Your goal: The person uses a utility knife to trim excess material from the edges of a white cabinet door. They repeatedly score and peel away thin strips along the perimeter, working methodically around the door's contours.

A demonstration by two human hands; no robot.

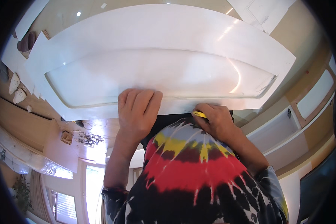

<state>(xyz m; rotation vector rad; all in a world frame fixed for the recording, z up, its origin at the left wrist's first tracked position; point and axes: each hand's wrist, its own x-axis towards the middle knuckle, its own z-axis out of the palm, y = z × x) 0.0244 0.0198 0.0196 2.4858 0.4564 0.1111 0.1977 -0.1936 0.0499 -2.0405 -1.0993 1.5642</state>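
Observation:
A large white moulded panel (164,48) with a shallow raised centre fills the upper half of the view. My left hand (137,112) lies flat on its near edge, fingers spread over the rim. To the right, my right hand (216,121) is closed around a yellow-handled knife (198,114). The knife's thin blade touches the panel's near rim. Below the hands is my multicoloured tie-dye shirt (190,175).
White sheets (265,11) lie at the top right. At the left edge sit small pale pieces (16,89) on a wooden surface. White recessed cabinet panels (313,97) curve along the right. Bright windows (93,186) show at the lower left.

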